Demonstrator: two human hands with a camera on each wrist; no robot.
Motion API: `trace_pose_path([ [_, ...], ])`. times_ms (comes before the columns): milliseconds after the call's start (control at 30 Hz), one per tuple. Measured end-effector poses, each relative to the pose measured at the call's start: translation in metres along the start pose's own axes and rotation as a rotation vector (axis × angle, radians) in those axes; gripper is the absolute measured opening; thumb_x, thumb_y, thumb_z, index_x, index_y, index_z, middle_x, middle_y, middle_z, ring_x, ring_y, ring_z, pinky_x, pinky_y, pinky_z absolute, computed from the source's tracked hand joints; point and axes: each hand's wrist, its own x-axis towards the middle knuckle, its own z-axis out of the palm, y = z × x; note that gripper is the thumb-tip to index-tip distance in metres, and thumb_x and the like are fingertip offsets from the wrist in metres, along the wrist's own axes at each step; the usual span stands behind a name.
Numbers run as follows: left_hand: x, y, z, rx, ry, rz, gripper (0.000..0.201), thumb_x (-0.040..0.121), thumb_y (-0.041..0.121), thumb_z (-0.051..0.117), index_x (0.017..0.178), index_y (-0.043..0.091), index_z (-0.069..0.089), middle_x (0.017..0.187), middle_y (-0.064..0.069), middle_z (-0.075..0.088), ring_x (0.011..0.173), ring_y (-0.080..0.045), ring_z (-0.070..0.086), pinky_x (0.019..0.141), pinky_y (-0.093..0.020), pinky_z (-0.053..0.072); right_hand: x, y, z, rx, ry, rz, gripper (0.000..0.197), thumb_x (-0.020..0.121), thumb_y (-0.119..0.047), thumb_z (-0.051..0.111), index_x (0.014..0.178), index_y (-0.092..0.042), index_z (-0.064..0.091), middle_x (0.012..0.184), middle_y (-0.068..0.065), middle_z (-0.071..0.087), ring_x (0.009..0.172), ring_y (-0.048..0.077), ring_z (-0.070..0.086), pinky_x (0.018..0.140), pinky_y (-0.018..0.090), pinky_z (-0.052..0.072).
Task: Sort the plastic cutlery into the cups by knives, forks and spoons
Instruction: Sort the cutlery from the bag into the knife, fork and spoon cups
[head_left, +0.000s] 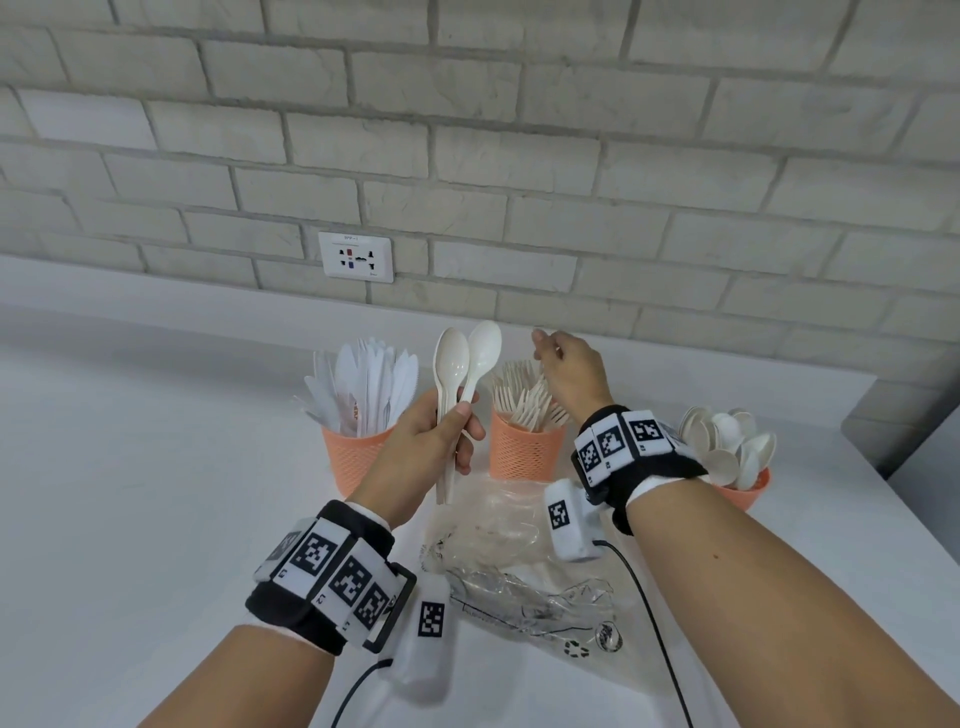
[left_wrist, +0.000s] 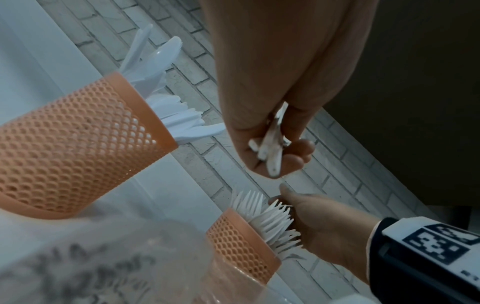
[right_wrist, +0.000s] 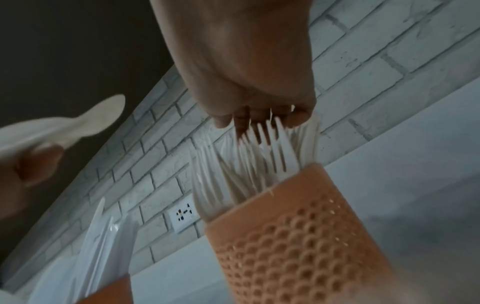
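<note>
Orange mesh cups stand on the white bench (head_left: 156, 467): the left cup (head_left: 353, 460) bristles with knives (head_left: 371, 384), the middle cup (head_left: 524, 449) with forks (head_left: 524, 397), the right cup (head_left: 745, 493) with spoons (head_left: 727, 447). We see our left hand (head_left: 431, 436) gripping two cream spoons (head_left: 467, 358) upright (bowls up). Only the right wrist view shows our right hand (right_wrist: 259, 98) over the fork tines, fingers seemingly relaxed. A crumpled clear bag (head_left: 519, 561) lies nearer us.
</note>
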Motion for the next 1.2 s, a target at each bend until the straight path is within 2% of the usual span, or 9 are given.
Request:
trace_pose_path([
  [100, -0.002, 0.003, 0.004, -0.015, -0.026, 0.015, 0.016, 0.099, 0.016, 0.039, 0.103, 0.016, 0.054, 0.074, 0.0, 0.057, 0.05, -0.007, 0.047, 0.054, -0.021, 0.046, -0.006, 0.0, 0.002, -0.281, -0.145, 0.046, 0.053, 0.101, -0.04, 0.022, 0.105, -0.008, 0.064, 0.118, 0.015, 0.059, 0.118, 0.034, 0.044, 0.098, 0.043, 0.032],
  [200, -0.003, 0.007, 0.009, -0.04, -0.056, 0.029, 0.015, 0.099, 0.017, 0.038, 0.1, 0.018, 0.054, 0.074, -0.001, 0.057, 0.051, -0.008, 0.047, 0.053, -0.021, 0.045, -0.011, -0.011, -0.01, -0.21, -0.061, -0.059, 0.048, 0.101, -0.035, 0.024, 0.113, -0.007, 0.061, 0.123, 0.016, 0.052, 0.121, 0.034, 0.04, 0.099, 0.043, 0.031],
  [300, -0.001, 0.01, 0.019, -0.064, -0.094, 0.037, 0.016, 0.1, 0.017, 0.037, 0.099, 0.014, 0.052, 0.074, -0.002, 0.055, 0.05, -0.007, 0.045, 0.051, -0.02, 0.045, -0.029, -0.03, -0.027, 0.297, 0.032, -0.142, 0.038, 0.101, -0.033, 0.028, 0.111, -0.01, 0.057, 0.095, 0.003, 0.058, 0.09, 0.016, 0.055, 0.078, 0.025, 0.047],
  [400, 0.0, 0.013, 0.035, -0.032, -0.193, 0.035, 0.022, 0.101, 0.019, 0.034, 0.103, 0.007, 0.051, 0.072, 0.001, 0.054, 0.052, -0.008, 0.046, 0.055, -0.021, 0.046, -0.056, -0.049, -0.044, 0.436, -0.118, -0.168, 0.028, 0.099, -0.038, 0.034, 0.112, -0.02, 0.051, 0.073, -0.01, 0.051, 0.054, 0.0, 0.049, 0.047, 0.011, 0.04],
  [500, 0.002, 0.016, 0.052, 0.023, -0.37, -0.022, 0.026, 0.101, 0.021, 0.03, 0.093, 0.008, 0.05, 0.069, 0.0, 0.057, 0.06, -0.013, 0.055, 0.071, -0.03, 0.053, -0.075, -0.049, -0.059, 0.253, -0.241, -0.285, 0.018, 0.095, -0.033, 0.05, 0.108, -0.02, 0.052, 0.062, -0.006, 0.047, 0.037, -0.001, 0.045, 0.042, 0.009, 0.035],
  [633, 0.004, 0.02, 0.077, 0.019, -0.492, -0.061, 0.026, 0.101, 0.028, 0.032, 0.094, 0.014, 0.052, 0.073, -0.004, 0.057, 0.069, -0.019, 0.057, 0.081, -0.04, 0.049, -0.083, -0.029, -0.099, 0.174, -0.377, -0.308, 0.023, 0.091, -0.019, 0.057, 0.113, -0.02, 0.05, 0.063, -0.008, 0.05, 0.042, 0.002, 0.049, 0.048, 0.012, 0.037],
  [800, 0.013, 0.029, 0.126, 0.032, -0.468, 0.001, 0.023, 0.096, 0.027, 0.046, 0.114, 0.016, 0.054, 0.098, -0.001, 0.057, 0.086, -0.008, 0.059, 0.073, -0.016, 0.05, -0.088, -0.004, -0.153, 0.055, -0.089, -0.335, 0.018, 0.091, -0.011, 0.051, 0.108, -0.018, 0.052, 0.079, 0.001, 0.055, 0.063, 0.013, 0.048, 0.06, 0.024, 0.039],
  [1033, 0.04, 0.008, 0.193, 0.358, -0.258, 0.073, 0.087, 0.074, 0.028, 0.076, 0.144, 0.018, 0.025, 0.14, -0.001, 0.033, 0.123, -0.018, 0.041, 0.095, -0.03, 0.042, -0.08, 0.041, -0.208, 0.029, 0.501, -0.346, 0.021, 0.096, -0.009, 0.04, 0.115, -0.009, 0.048, 0.074, -0.018, 0.044, 0.059, -0.004, 0.043, 0.056, 0.008, 0.031],
  [1200, 0.048, -0.013, 0.224, 0.6, -0.305, 0.052, 0.115, 0.062, 0.035, 0.083, 0.148, 0.013, 0.01, 0.15, -0.003, 0.02, 0.137, -0.023, 0.026, 0.113, -0.042, 0.029, -0.073, 0.08, -0.187, -0.041, 0.36, -0.343, 0.023, 0.096, -0.01, 0.039, 0.116, -0.01, 0.051, 0.095, -0.004, 0.058, 0.074, 0.008, 0.05, 0.066, 0.021, 0.034],
])
